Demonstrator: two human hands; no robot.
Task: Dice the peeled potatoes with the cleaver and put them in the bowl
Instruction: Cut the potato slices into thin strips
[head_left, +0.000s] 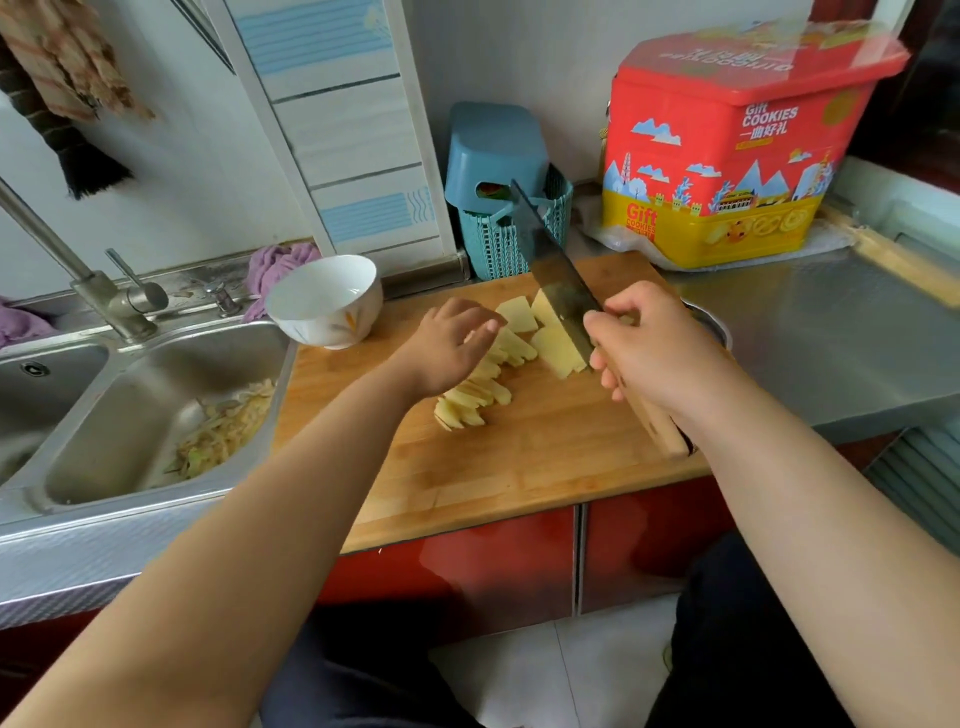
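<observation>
**Halfway through the potatoes — bowl not yet filled**

Already the potato slices lie in a fanned row across the cutting board, with broader slabs at about one o'clock from them, touching the blade. None looks diced yet, so I judge the crosswise cuts and the transfer are both left to do. The white bowl stands at the board's ten o'clock corner, and what shows of its inside is bare.

The right hand is wrapped round the wooden handle of the cleaver, blade tilted up and away toward twelve o'clock. The left hand rests on the slices, fingers straight and loosely spread.

The board sits on a steel worktop. At nine o'clock, a double sink holds peelings beneath a tap. At one o'clock stands a red cookie tin — beside it, a blue basket against the wall.
</observation>
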